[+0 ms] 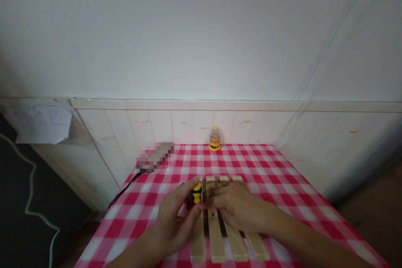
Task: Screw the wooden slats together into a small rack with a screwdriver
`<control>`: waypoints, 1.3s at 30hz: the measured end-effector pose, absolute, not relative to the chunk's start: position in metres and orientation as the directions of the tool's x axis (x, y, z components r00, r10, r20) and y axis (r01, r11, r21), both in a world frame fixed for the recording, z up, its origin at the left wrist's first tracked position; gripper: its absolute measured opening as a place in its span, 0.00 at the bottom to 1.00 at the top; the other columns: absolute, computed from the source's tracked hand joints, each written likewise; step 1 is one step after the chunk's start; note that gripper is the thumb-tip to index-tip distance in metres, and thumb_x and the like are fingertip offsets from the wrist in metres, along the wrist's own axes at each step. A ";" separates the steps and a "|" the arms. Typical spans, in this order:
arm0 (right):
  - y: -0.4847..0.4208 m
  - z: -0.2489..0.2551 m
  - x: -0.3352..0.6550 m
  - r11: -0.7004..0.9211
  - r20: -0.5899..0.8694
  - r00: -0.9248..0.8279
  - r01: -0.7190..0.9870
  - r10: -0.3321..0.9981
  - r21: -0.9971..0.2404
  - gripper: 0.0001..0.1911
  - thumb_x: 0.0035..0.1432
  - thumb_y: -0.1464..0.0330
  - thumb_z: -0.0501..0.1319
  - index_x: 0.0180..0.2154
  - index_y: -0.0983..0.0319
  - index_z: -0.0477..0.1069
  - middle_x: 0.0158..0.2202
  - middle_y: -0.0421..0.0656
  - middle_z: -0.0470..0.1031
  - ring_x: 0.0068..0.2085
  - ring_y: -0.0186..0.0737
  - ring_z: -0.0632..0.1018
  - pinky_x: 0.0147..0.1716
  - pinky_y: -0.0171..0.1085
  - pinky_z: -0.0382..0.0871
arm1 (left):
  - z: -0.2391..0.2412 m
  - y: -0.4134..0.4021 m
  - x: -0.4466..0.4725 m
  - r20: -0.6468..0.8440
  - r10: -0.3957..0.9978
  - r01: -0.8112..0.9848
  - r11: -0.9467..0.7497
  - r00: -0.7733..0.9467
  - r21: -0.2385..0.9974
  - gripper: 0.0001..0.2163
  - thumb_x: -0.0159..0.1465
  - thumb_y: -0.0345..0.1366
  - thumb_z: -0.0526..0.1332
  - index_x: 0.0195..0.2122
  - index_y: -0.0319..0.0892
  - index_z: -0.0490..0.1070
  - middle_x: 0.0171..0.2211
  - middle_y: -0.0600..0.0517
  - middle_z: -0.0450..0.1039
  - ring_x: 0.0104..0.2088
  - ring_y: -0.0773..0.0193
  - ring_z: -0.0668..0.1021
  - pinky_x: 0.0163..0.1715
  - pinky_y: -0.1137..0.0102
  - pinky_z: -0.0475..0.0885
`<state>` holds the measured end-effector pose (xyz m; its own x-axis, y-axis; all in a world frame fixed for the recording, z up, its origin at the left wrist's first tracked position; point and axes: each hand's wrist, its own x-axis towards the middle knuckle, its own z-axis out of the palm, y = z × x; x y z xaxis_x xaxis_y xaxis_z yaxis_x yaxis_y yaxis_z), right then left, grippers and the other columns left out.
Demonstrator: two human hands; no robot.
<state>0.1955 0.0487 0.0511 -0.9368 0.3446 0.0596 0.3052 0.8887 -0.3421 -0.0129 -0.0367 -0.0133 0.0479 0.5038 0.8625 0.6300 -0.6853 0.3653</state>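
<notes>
My left hand (177, 215) is closed around a short yellow-and-black screwdriver (197, 192), its handle upright between thumb and fingers over the leftmost slat. Several pale wooden slats (216, 243) lie side by side on the table, running away from me and joined by darker crosspieces beneath. A small dark screw head (212, 214) shows on the second slat. Across the slats reaches my right hand (235, 205), with its fingers bent and drawn together close to the left hand. Whatever is at its fingertips is hidden.
A red-and-white checked cloth (266, 167) covers the table. At the back edge stands a clear cone-shaped case with a yellow base (215, 139). A blurred-out flat object (155, 157) with a black cord lies at the back left. White panelling (182, 123) borders the far edge.
</notes>
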 end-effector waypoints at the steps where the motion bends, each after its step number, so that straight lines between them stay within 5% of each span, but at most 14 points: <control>1: 0.049 0.051 0.195 0.889 0.064 -0.937 0.303 0.344 -0.345 0.22 0.66 0.76 0.55 0.52 0.50 0.81 0.47 0.43 0.84 0.49 0.43 0.81 0.49 0.40 0.70 | -0.011 -0.037 -0.013 0.860 0.508 0.626 -0.688 0.052 0.368 0.28 0.69 0.31 0.62 0.69 0.45 0.59 0.41 0.48 0.77 0.31 0.68 0.78 0.31 0.74 0.78; 14: 0.049 0.049 0.196 0.890 0.058 -0.928 0.332 0.367 -0.312 0.22 0.66 0.75 0.55 0.52 0.48 0.80 0.46 0.41 0.85 0.46 0.44 0.82 0.43 0.39 0.69 | -0.020 -0.043 -0.018 0.825 0.561 0.640 -0.657 0.063 0.398 0.31 0.71 0.32 0.59 0.73 0.46 0.53 0.39 0.48 0.77 0.32 0.65 0.78 0.34 0.71 0.77; 21: 0.050 0.047 0.196 0.887 0.061 -0.926 0.336 0.373 -0.315 0.22 0.65 0.74 0.56 0.52 0.49 0.81 0.45 0.42 0.85 0.45 0.43 0.82 0.42 0.38 0.69 | -0.025 -0.039 -0.018 0.887 0.461 0.689 -0.653 0.035 0.312 0.29 0.68 0.33 0.64 0.69 0.49 0.61 0.44 0.46 0.79 0.36 0.64 0.81 0.35 0.71 0.79; 29: 0.051 0.049 0.197 0.894 0.048 -0.931 0.331 0.361 -0.303 0.20 0.63 0.75 0.57 0.49 0.52 0.82 0.44 0.43 0.84 0.45 0.44 0.82 0.40 0.37 0.68 | -0.013 -0.036 -0.014 0.880 0.475 0.628 -0.688 0.010 0.364 0.26 0.66 0.31 0.67 0.64 0.48 0.66 0.35 0.51 0.78 0.32 0.64 0.80 0.30 0.73 0.79; 39: 0.050 0.048 0.197 0.882 0.051 -0.926 0.338 0.374 -0.328 0.23 0.64 0.76 0.56 0.52 0.49 0.81 0.46 0.42 0.85 0.46 0.43 0.82 0.40 0.37 0.68 | -0.036 -0.042 -0.025 0.808 0.588 0.613 -0.623 -0.042 0.486 0.29 0.68 0.32 0.63 0.70 0.47 0.59 0.48 0.43 0.78 0.42 0.60 0.83 0.42 0.67 0.82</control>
